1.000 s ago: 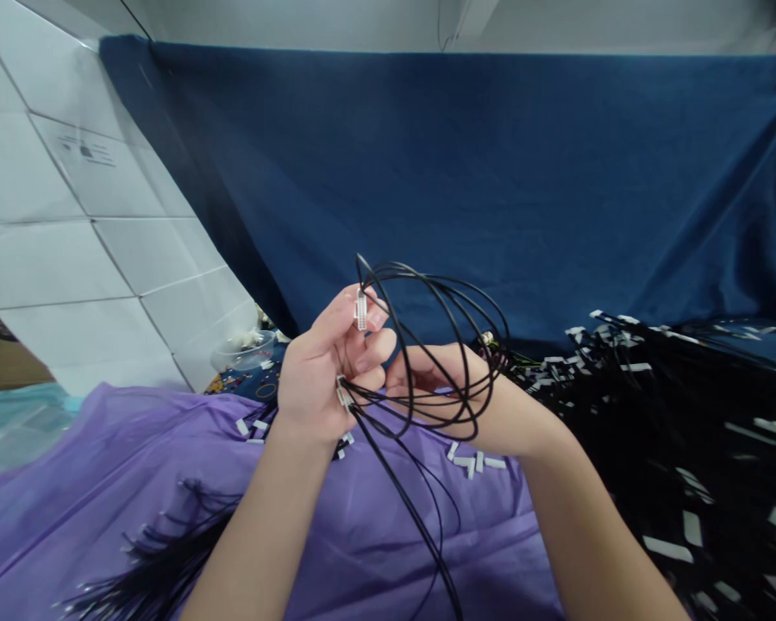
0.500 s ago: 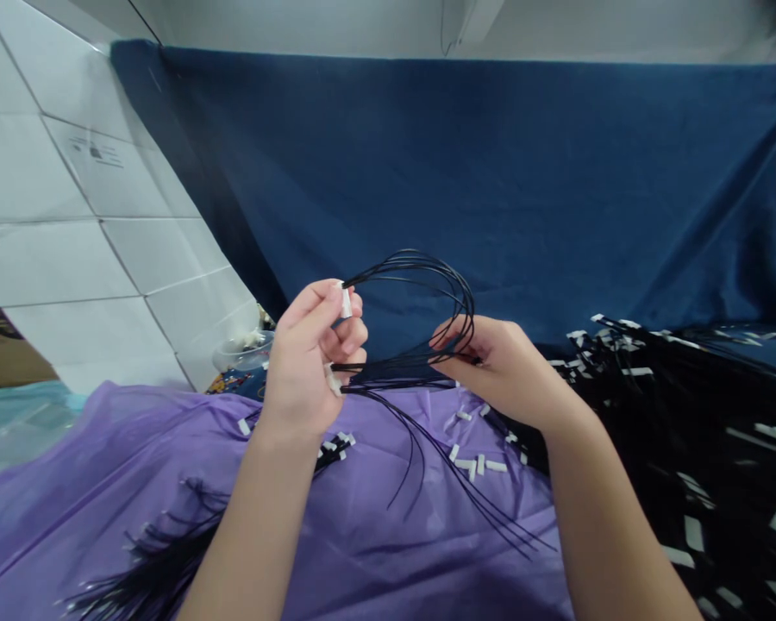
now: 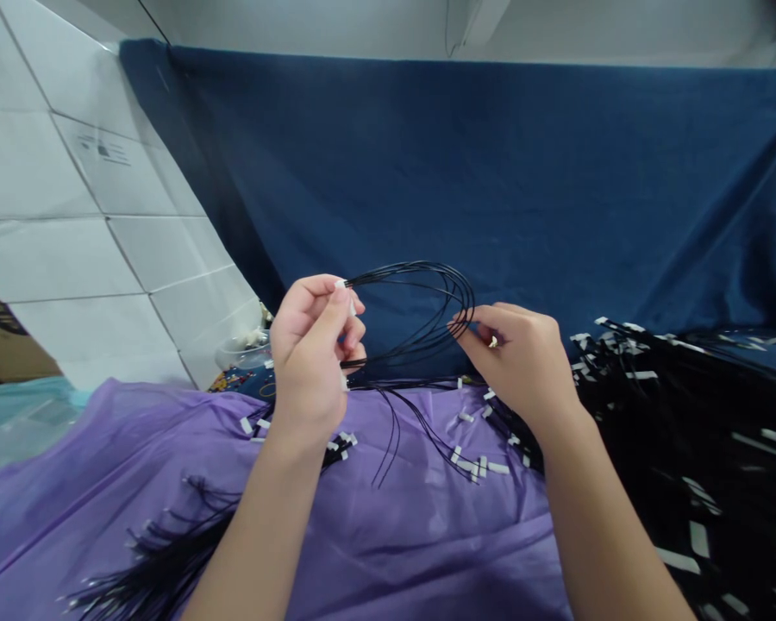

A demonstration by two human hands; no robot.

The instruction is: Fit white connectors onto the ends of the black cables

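Observation:
My left hand (image 3: 320, 349) is closed around a bundle of thin black wires, its thumb pressed on a white connector (image 3: 341, 284) at their upper end. The wires (image 3: 436, 269) bend in a loop to the right and come back to the left hand's lower side, where another bit of white shows. Several loose wire ends hang down below. At the right side of the loop, my right hand (image 3: 517, 358) pinches the wires between thumb and fingertips. A small shiny, pale-gold piece (image 3: 493, 341) shows beside its curled fingers; I cannot make out what it is.
Purple cloth (image 3: 414, 535) covers the work surface, with white connectors (image 3: 482, 467) on it. More black wires (image 3: 161, 561) lie at lower left, and a large heap (image 3: 672, 448) at right. A clear bowl (image 3: 242, 349) stands behind the left hand, before a blue curtain (image 3: 427, 164).
My right hand has shifted slightly right along the loop, and the small gold piece now shows in it. The hanging wire ends have drawn up and left. My left hand keeps its grip.

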